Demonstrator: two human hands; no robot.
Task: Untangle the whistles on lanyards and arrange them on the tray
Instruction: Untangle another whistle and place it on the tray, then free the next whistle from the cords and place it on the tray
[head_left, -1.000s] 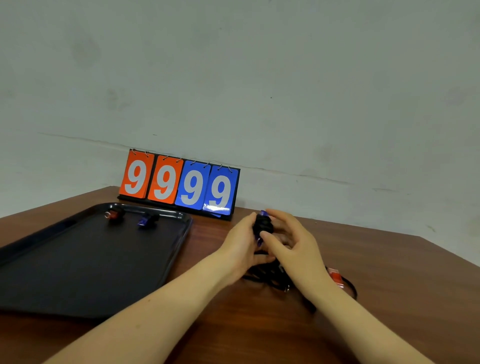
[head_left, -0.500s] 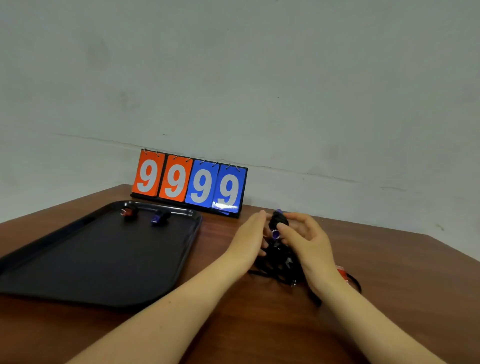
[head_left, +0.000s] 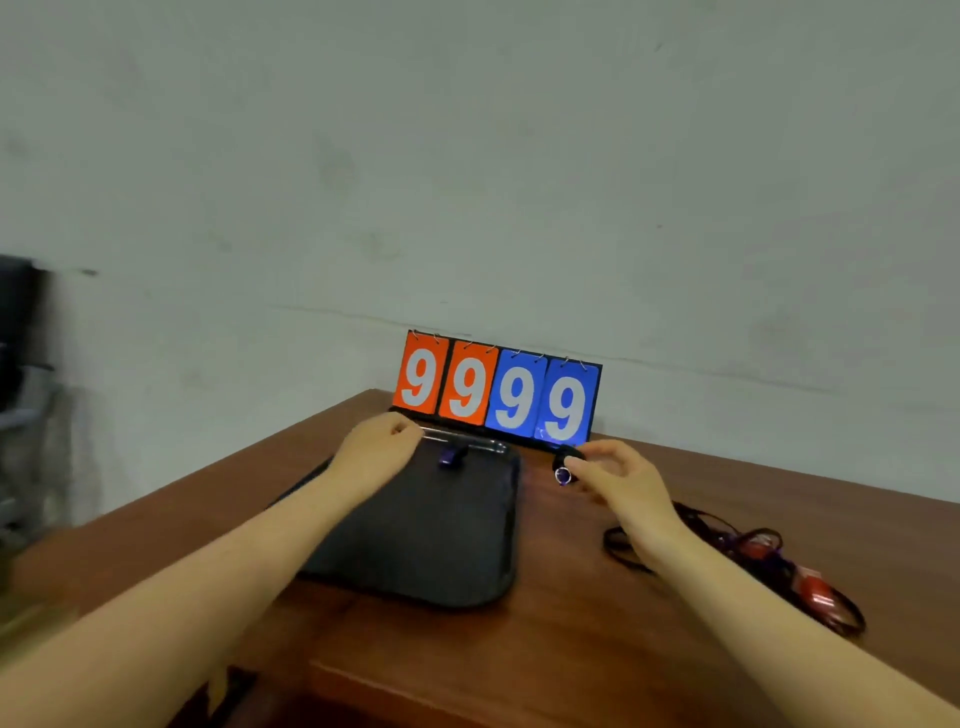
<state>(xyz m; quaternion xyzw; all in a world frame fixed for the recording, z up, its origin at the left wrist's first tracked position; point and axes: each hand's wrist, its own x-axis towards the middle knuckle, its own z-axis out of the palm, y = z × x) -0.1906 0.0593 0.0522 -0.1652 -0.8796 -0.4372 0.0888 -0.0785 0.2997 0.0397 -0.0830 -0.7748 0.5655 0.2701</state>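
A black tray lies on the wooden table with a purple whistle near its far rim. My left hand hovers over the tray's far left corner with curled fingers; what lies under it is hidden. To the right of the tray, my right hand pinches a black whistle with a purple ring just above the table. A tangle of dark lanyards with a red whistle lies on the table behind my right forearm.
A flip scoreboard reading 9999 stands against the wall just behind the tray. The table's near edge runs close below the tray. Dark blurred objects stand off the table at the far left.
My hands have parted. The left one went left over the tray's far corner; the right one lifted the black whistle away from the tangle toward the scoreboard. The view has swung left.
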